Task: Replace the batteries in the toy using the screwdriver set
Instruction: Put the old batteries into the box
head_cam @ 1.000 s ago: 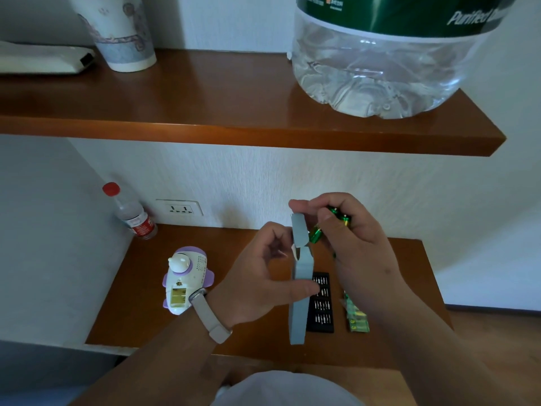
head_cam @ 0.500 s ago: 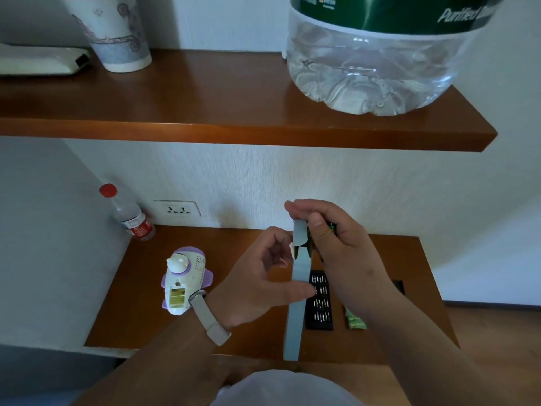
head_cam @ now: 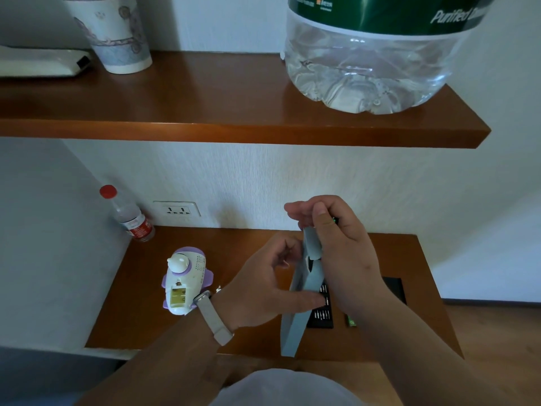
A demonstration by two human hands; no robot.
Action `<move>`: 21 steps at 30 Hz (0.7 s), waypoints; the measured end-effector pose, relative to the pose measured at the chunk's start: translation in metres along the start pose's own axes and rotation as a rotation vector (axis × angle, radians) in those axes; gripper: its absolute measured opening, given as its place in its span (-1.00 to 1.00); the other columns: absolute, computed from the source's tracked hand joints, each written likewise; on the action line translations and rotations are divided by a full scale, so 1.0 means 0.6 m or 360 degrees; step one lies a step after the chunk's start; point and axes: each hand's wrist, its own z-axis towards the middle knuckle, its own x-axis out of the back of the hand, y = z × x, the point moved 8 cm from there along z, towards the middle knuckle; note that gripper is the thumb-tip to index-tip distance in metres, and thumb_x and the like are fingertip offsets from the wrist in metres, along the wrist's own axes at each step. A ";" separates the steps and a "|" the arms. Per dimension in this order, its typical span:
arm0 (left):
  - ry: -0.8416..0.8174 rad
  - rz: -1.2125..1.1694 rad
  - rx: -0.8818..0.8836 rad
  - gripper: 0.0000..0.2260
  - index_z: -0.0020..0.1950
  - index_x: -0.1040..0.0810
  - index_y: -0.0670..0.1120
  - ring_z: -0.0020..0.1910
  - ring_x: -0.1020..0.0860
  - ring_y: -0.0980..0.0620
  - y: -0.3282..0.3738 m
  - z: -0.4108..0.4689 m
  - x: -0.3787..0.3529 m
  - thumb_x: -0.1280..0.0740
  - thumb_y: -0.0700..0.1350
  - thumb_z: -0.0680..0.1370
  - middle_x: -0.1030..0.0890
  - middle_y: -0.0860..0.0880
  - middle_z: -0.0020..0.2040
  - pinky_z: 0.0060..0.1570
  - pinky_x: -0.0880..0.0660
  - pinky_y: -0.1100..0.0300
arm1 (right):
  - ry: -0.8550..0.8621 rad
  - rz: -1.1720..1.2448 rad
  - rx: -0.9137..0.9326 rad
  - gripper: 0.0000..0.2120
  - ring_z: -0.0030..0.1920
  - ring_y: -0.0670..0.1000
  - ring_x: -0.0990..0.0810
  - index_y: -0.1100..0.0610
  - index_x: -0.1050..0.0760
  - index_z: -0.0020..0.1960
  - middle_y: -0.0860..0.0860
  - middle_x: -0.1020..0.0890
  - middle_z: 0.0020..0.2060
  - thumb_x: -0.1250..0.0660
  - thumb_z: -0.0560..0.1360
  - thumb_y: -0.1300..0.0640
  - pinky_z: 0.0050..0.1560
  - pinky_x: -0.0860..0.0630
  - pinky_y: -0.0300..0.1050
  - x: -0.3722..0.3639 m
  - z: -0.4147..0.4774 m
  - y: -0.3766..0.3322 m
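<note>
Since the earlier frame the grey screwdriver-set case [head_cam: 301, 291] has tilted. Left hand [head_cam: 263, 288] pinches its middle; right hand [head_cam: 339, 244] grips its top flap, clutching green batteries [head_cam: 334, 220]. Stiff, light, probably slippery: hold edges. Toy [head_cam: 184, 282] lies left, compartment open.

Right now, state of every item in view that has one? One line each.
toy: lying on the desk, battery bay open.
grey case: lifted, held in both hands.
left hand: gripping the case.
right hand: pinching the case top, green batteries tucked inside.
bit tray: out, exposed.
small bottle: capped.
paper cup: upright.
</note>
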 end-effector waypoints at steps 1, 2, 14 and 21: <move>-0.0010 0.0032 -0.0013 -0.60 0.03 -0.47 0.16 -0.06 -0.49 0.12 0.002 0.000 -0.002 -0.57 0.05 0.30 -0.52 0.25 -0.05 0.03 -0.44 0.11 | -0.0025 0.0003 -0.0020 -0.75 0.10 -0.12 -0.63 0.10 -0.56 0.03 -0.10 -0.69 0.03 -0.10 0.67 0.15 0.06 -0.57 -0.18 -0.004 -0.001 0.003; -0.0014 0.0054 -0.0027 -0.60 0.04 -0.47 0.13 -0.06 -0.49 0.12 0.003 -0.001 -0.002 -0.56 0.06 0.31 -0.51 0.26 -0.06 0.03 -0.45 0.11 | -0.0050 0.0012 -0.0044 -0.74 0.09 -0.11 -0.63 0.09 -0.56 0.02 -0.09 -0.69 0.03 -0.09 0.67 0.15 0.02 -0.59 -0.18 -0.007 -0.003 0.007; 0.0028 -0.0389 0.0048 -0.42 0.31 -0.44 -0.12 0.07 -0.54 -0.29 -0.019 -0.007 0.008 -0.55 -0.09 0.35 -0.58 -0.18 0.07 0.13 -0.47 -0.36 | -0.0254 -0.0062 -0.0053 -0.70 0.04 -0.13 -0.62 0.15 -0.58 0.06 -0.13 -0.64 0.06 -0.08 0.67 0.13 -0.03 -0.53 -0.32 -0.030 -0.015 0.034; 0.0018 -0.0655 0.0163 -0.58 0.17 -0.45 -0.17 -0.10 -0.54 -0.02 -0.024 -0.004 0.012 -0.47 -0.11 0.37 -0.59 0.01 -0.10 -0.07 -0.52 0.06 | -0.0246 -0.0183 0.0007 -0.70 0.08 -0.10 -0.59 0.07 -0.58 0.12 -0.13 -0.62 0.08 -0.15 0.58 -0.04 0.04 -0.55 -0.22 -0.014 -0.005 0.039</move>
